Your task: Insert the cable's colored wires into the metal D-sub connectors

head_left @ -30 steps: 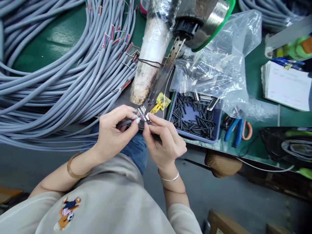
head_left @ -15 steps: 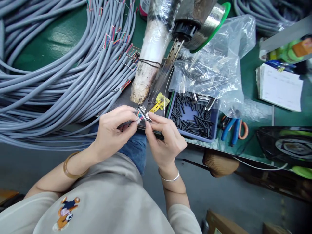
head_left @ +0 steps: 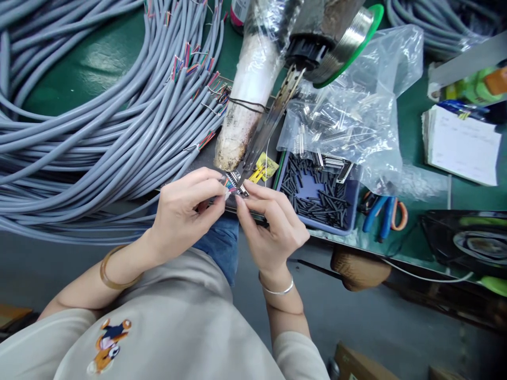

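Note:
Below the soldering iron tip sits a small metal multi-pin connector, with thin coloured wires reaching its pins. My left hand is closed in a pinch on the wires, close to the connector's left side. At the connector's lower right end, the thumb and forefinger of my right hand close on its edge. The dark iron tip meets or nearly meets the pin row; contact cannot be made out. My fingers partly hide the wires and the cable behind them.
Bundles of grey cable with stripped coloured ends cover the left. A solder spool hangs beside the iron. Right of it are a blue tray of black sleeves, a plastic bag of connectors, pliers and a paper pad.
The view has shifted slightly, so the bench things appear a little further right. Both hands keep their grip on the wires and connector under the iron tip.

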Available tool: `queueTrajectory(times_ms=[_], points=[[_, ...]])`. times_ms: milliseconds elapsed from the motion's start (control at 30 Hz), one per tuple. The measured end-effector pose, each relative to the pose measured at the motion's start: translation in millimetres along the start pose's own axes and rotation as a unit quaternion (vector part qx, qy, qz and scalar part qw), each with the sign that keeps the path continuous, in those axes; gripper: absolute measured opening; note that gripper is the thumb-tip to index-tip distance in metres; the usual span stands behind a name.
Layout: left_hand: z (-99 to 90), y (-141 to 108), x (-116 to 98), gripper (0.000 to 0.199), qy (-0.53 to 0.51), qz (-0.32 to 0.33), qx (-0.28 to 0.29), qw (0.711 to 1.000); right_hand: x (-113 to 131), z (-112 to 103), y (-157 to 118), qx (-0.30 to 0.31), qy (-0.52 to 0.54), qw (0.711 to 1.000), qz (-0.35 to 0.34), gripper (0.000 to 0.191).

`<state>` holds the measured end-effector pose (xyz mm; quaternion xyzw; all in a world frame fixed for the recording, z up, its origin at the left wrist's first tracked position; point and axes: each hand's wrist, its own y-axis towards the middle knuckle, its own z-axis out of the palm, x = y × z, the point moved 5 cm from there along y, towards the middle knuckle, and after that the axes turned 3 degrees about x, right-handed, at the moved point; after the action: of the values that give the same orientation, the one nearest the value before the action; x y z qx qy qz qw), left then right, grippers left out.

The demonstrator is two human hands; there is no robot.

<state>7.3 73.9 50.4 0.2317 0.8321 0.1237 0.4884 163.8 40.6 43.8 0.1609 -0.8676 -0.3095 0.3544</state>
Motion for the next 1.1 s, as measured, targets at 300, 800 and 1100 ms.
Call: queueTrajectory(times_ms=[300, 800, 1100], points=[[-3.0, 2, -1, 0.019, -0.009, 0.008, 0.033, 0.999, 3, 0, 1, 0.024, -0.023, 0.999, -0.025, 0.017], [9.3, -21, 13, 0.009, -0.082, -0.07, 0.014, 0.994, 0, -9, -13, 0.084, -0.005, 0.996, -0.018, 0.017], [8.8, -29, -1, 0.015, -0.047, 0.048, 0.014, 0.998, 7, -20, -14, 0.146, -0.079, 0.984, -0.061, 0.011]])
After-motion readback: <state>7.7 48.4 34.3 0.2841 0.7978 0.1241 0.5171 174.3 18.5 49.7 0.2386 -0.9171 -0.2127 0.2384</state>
